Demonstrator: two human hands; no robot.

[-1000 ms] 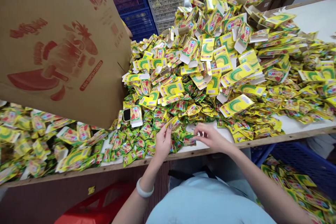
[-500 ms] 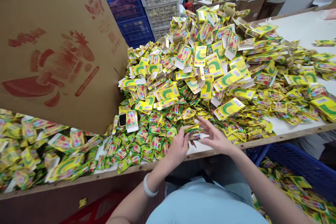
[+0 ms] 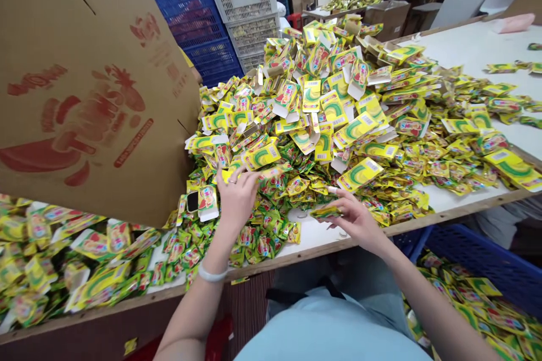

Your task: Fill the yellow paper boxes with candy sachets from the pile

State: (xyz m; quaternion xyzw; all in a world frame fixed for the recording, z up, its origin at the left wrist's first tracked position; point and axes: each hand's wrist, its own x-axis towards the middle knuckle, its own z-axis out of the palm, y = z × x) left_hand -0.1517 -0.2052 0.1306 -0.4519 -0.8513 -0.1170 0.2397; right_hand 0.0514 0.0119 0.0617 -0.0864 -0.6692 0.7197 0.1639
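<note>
Left hand [image 3: 236, 196] stretched forward at yellow boxes [image 3: 261, 155], its grip unclear, right hand [image 3: 354, 219] lower, pinching small packets [image 3: 325, 212]

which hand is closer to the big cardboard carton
Left. The left hand is just right of the carton, over the pile; the right hand is farther right, near the table edge.

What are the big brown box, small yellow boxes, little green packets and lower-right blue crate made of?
Big brown box: matt cardboard, probably corrugated; plain brown face with red print.
Small yellow boxes: thin, slightly glossy printed card; white flaps show.
Little green packets: shiny, crinkled film; plastic or foil, I can't tell.
Blue crate: likely moulded plastic; evenly blue, pierced wall.
</note>
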